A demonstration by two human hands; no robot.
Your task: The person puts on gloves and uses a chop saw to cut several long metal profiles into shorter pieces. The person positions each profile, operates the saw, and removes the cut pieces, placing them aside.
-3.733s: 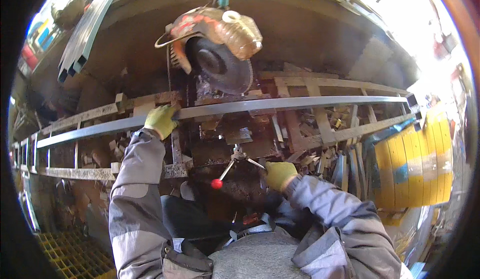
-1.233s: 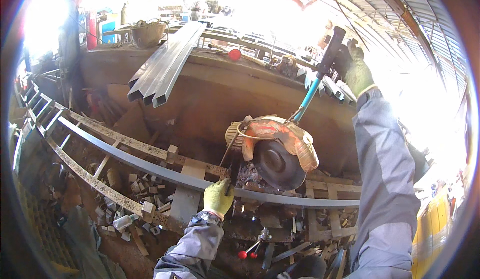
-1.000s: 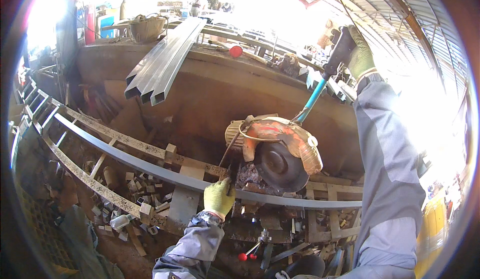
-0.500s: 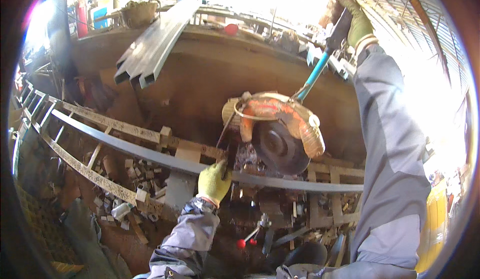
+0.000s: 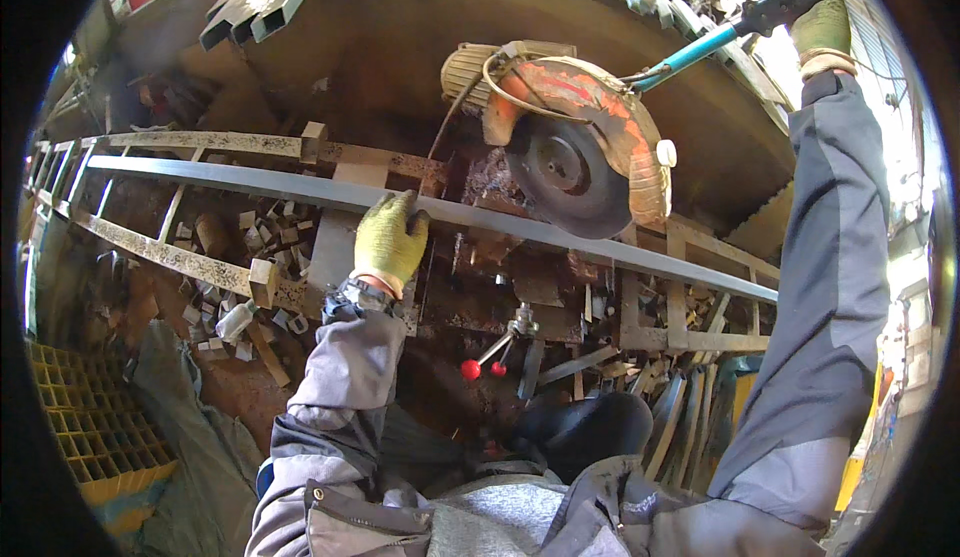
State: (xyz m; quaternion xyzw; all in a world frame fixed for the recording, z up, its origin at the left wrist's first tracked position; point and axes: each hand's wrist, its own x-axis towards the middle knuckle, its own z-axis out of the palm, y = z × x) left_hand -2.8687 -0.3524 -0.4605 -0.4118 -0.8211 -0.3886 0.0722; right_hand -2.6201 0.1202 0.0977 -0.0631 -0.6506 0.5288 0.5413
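A long grey metal tube (image 5: pixel 300 189) lies crosswise over the stand in front of me. My left hand (image 5: pixel 390 242), in a yellow-green glove, is closed on it left of the saw, fingers over the top and thumb on the near side. With my right hand (image 5: pixel 824 22), gloved alike, I grip the black handle (image 5: pixel 780 7) of a cut-off saw, at the end of a blue lever (image 5: pixel 690 57). The saw's dark disc (image 5: pixel 560 162) sits under a worn orange guard (image 5: pixel 610 107), its lower edge at the tube. Beside the guard is the motor (image 5: pixel 465 69).
A ladder-like metal frame (image 5: pixel 200 267) runs to the left, with several cut offcuts (image 5: pixel 275 232) below. A red-knobbed clamp lever (image 5: pixel 490 357) stands near me. More metal tubes (image 5: pixel 270 2) jut out at the upper left. A yellow grid crate (image 5: pixel 95 412) sits lower left.
The view has tipped downward, so the bench shows higher in the picture. My left hand appears slightly farther left along the tube. My right hand still holds the saw handle.
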